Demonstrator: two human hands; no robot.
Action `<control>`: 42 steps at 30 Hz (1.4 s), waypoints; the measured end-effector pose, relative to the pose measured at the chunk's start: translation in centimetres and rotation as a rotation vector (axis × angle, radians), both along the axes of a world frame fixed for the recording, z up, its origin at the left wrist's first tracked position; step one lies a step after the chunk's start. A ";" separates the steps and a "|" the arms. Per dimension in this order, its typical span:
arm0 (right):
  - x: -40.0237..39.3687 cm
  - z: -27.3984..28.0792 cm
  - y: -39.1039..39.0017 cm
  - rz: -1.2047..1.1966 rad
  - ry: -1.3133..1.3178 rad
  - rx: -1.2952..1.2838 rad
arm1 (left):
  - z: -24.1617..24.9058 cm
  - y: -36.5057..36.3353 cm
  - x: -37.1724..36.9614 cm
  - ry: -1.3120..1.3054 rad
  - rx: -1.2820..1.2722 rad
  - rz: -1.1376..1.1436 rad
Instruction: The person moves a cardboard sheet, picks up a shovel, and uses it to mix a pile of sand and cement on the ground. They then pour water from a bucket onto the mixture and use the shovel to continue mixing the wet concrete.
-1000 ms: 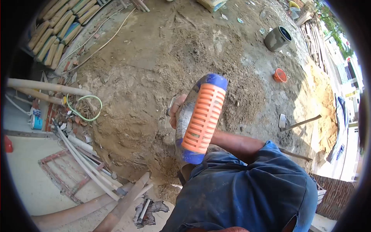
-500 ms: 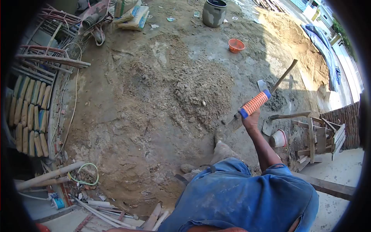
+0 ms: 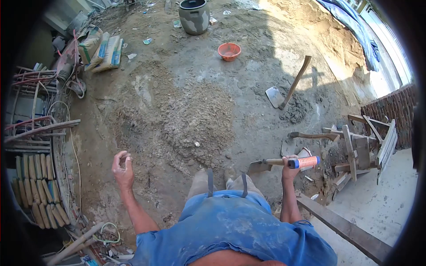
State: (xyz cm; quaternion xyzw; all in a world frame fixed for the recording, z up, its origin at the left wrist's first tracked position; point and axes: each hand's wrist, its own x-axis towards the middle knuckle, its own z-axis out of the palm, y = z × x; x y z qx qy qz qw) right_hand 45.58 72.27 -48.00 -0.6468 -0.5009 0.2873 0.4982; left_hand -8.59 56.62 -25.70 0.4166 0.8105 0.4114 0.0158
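My right hand [image 3: 290, 167] is wrapped round the handle of a hoe, beside an orange striped sleeve with blue ends [image 3: 304, 162]. The handle is foreshortened; the flat metal blade of the hoe [image 3: 258, 167] shows to the left of the hand, low by my feet. On the other side, my left hand [image 3: 123, 170] is held out with nothing in it, fingers loosely bent and thumb apart. A heap of grey-brown sandy mix [image 3: 199, 117] lies on the ground ahead, between and beyond my hands.
A second hoe [image 3: 296, 82] stands tilted in dark wet mix; another long wooden handle [image 3: 314, 135] lies nearer. An orange basin [image 3: 229, 51] and a grey drum [image 3: 194, 17] stand beyond the heap. Sacks [image 3: 106, 53] lie far left. Wooden trestles [image 3: 359, 150] and a plank [image 3: 344, 226] are at right.
My view has turned, so the scene has shifted left and down. My right hand has come down and nearer with the hoe. My left hand has come into view at left.
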 end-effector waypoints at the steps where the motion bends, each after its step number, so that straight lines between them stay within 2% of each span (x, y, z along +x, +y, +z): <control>1: 0.6 -0.3 1.4 -0.055 0.084 -0.019 | -0.3 3.1 0.4 -0.005 -0.060 -0.113; 2: 1.2 -0.5 2.6 -0.112 0.168 -0.035 | -0.8 5.7 0.8 -0.004 -0.063 -0.140; 4: 1.1 -0.6 4.8 -0.166 0.138 -0.013 | -2.0 11.2 1.7 -0.097 -0.232 -0.264; 6: 0.1 -0.1 7.7 -0.174 -0.009 -0.084 | -3.3 16.8 2.8 -0.088 -0.257 -0.324; 8: -1.5 1.0 11.9 -0.178 0.021 -0.088 | -5.2 22.5 3.7 -0.086 -0.368 -0.436; 11: -4.0 3.4 21.2 -0.174 0.069 -0.185 | -10.3 32.4 4.6 -0.168 -0.416 -0.549; 13: -5.6 6.4 28.1 -0.035 0.083 -0.225 | -14.2 38.4 5.8 -0.239 -0.462 -0.601; 15: -6.9 8.7 37.0 -0.023 0.077 -0.195 | -18.1 47.0 7.9 -0.392 -0.525 -0.752; 16: -7.4 9.6 38.4 0.028 0.079 -0.258 | -19.3 49.7 9.4 -0.449 -0.580 -0.781; 17: -7.6 10.4 40.7 0.029 0.074 -0.274 | -19.6 53.7 11.2 -0.497 -0.614 -0.811; 19: -7.9 12.7 46.1 0.161 0.193 -0.078 | -17.0 60.7 15.3 -0.625 -0.707 -0.903; 20: -8.8 14.8 48.1 0.149 0.383 -0.018 | -17.0 63.7 16.9 -0.655 -0.692 -0.951; 22: -8.5 16.5 51.7 0.291 0.314 0.053 | -17.7 69.3 19.6 -0.675 -0.692 -1.026; 23: -9.8 19.0 53.6 0.229 0.525 0.141 | -17.9 72.2 21.1 -0.907 -0.794 -0.996; 24: -9.4 19.4 55.6 0.325 0.402 0.114 | -18.1 75.1 22.6 -1.146 -0.889 -0.948; 25: -9.9 19.6 58.0 0.295 0.414 0.239 | -17.8 78.1 23.9 -1.156 -0.882 -0.957; 26: -10.9 19.7 60.2 0.268 0.428 0.357 | -17.4 81.0 24.9 -1.455 -1.083 -0.878; 27: -11.5 19.5 62.5 0.275 0.424 0.346 | -17.0 83.8 26.0 -1.754 -1.282 -0.766; 29: -12.7 18.5 68.0 0.248 0.440 0.507 | -15.7 89.2 29.6 -2.322 -0.816 -0.686; 30: -13.0 18.6 70.4 0.253 0.447 0.509 | -14.5 92.3 31.1 -2.317 -0.809 -0.683; 32: -13.5 19.0 76.1 0.197 0.276 0.352 | -12.8 99.7 33.2 -2.427 -0.237 -0.150; 33: -14.1 18.5 79.5 0.216 0.417 0.394 | -15.4 103.5 32.3 -2.418 -0.218 -0.145; 34: -13.9 16.1 83.2 0.311 0.420 0.394 | -19.8 107.8 30.5 -2.470 -0.192 -0.282; 35: -13.5 15.1 86.2 0.425 0.283 0.416 | -22.0 111.6 29.0 -2.516 -0.171 -0.427; 36: -12.9 14.6 91.0 0.535 0.129 0.483 | -20.2 115.2 28.6 -2.380 -0.227 -0.292; 37: -12.1 14.2 94.3 0.650 0.114 0.443 | -19.9 118.6 27.8 -2.304 -0.191 -0.356; 38: -11.2 16.6 97.0 0.665 0.020 0.422 | -19.4 121.0 26.5 -2.223 -0.194 -0.383; 40: -9.7 15.6 101.3 0.668 -0.040 0.161 | -18.5 126.2 24.7 -2.533 -0.286 0.000; 41: -8.5 15.4 103.8 0.661 -0.058 0.160 | -21.1 129.2 23.5 -2.504 -0.255 0.144; 42: -7.3 15.2 105.9 0.667 0.014 0.002 | -22.9 131.3 22.4 -2.476 -0.289 0.024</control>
